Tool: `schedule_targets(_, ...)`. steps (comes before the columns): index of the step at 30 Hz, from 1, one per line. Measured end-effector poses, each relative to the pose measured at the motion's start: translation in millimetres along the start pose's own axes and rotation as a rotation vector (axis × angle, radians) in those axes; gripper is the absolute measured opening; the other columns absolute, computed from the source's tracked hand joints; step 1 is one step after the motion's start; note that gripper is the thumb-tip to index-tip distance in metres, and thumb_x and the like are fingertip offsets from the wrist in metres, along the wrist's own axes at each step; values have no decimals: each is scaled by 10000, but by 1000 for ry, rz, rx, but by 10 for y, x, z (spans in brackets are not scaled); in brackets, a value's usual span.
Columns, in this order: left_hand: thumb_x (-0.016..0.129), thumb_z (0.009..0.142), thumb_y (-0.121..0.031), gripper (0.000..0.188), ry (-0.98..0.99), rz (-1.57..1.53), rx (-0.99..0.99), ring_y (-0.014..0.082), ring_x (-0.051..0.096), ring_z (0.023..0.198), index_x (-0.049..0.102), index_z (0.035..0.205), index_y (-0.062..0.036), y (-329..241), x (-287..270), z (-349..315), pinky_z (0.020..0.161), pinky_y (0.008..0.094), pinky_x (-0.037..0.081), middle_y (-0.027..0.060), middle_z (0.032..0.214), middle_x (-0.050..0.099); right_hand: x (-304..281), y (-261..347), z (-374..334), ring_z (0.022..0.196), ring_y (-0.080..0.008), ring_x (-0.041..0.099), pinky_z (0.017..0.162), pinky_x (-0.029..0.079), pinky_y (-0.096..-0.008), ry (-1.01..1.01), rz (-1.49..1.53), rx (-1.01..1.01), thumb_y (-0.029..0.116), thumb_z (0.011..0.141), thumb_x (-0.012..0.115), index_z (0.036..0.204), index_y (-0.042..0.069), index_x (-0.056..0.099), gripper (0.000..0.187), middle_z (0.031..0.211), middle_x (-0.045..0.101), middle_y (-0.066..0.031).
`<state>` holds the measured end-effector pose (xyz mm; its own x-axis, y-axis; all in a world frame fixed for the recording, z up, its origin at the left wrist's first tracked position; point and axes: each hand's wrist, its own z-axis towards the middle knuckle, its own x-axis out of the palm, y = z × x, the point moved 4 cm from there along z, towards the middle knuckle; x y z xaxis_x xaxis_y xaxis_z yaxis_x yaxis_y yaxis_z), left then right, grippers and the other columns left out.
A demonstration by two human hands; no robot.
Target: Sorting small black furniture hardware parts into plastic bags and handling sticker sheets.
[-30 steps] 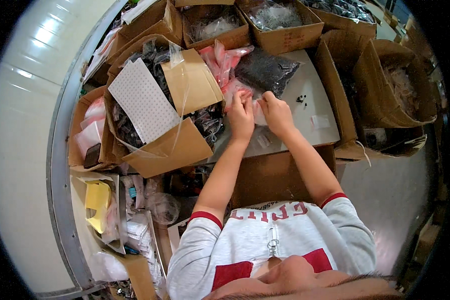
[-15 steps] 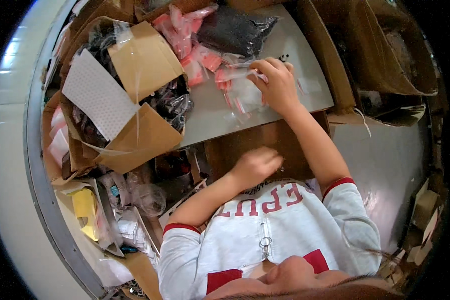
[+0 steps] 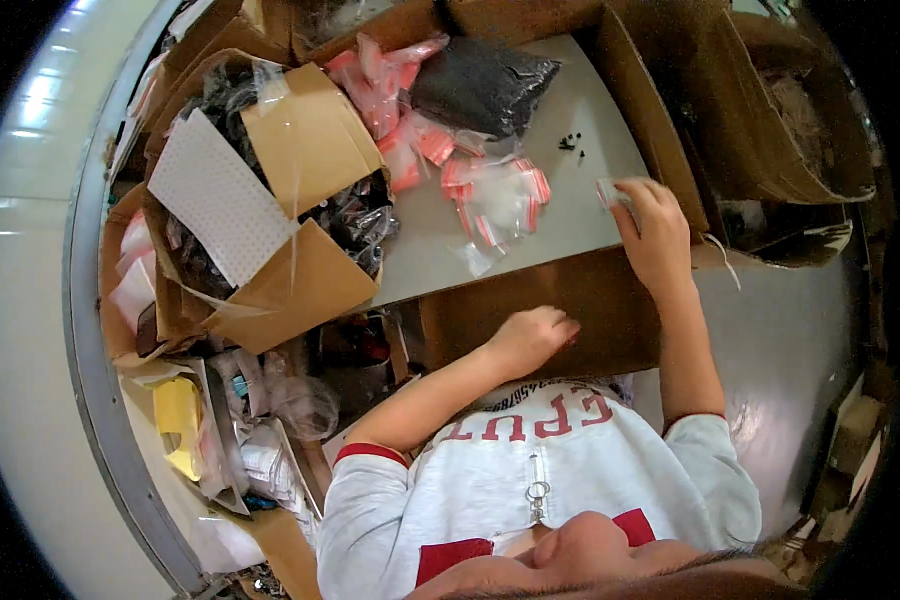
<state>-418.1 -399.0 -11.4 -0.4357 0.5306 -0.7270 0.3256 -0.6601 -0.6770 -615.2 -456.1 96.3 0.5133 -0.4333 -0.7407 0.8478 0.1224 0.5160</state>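
My right hand (image 3: 655, 235) is at the right side of the grey tabletop (image 3: 595, 90), thumb and fingers closed on a small clear zip bag (image 3: 607, 194) with a reddish edge. My left hand (image 3: 532, 340) hovers over an open cardboard box below the tabletop's near edge. Its fingers are curled together, and whatever they hold is too small to make out. A loose pile of small clear zip bags with red strips (image 3: 500, 205) lies mid-table. Several tiny black parts (image 3: 570, 143) are scattered beyond my right hand.
A large bag of black pieces (image 3: 485, 88) and pink-red bundles of bags (image 3: 380, 85) lie at the back. An overfilled carton (image 3: 300, 285) stands on the left. Cardboard walls (image 3: 660, 120) border the right. Below my left hand is the open box (image 3: 610, 340).
My right hand has moved right, from the zip-bag pile to the small bag near the tabletop's right edge. My left hand stays over the box, fingers still curled. The view has shifted slightly.
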Motion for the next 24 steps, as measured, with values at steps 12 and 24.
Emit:
schedule_targets(12,772,747,-189,552,-747,546,-175,337,463,1105,520,1232,-112,-4,-1740,240,946,465,374,112,1190,515,438,364,-254,1229,-360,467,1038,375,-481,263,82,-151,123,821,689,1260,107,571,455,1318,539,-126)
schedule_targets(24,817,719,-375,844,-1101,738,-931,434,501,1115,380,1329,9,793,-3631,-1564,965,509,400,233,1210,534,506,397,-225,1259,-352,425,1046,358,-467,173,159,-201,180,801,721,1243,122,587,466,1358,462,-143)
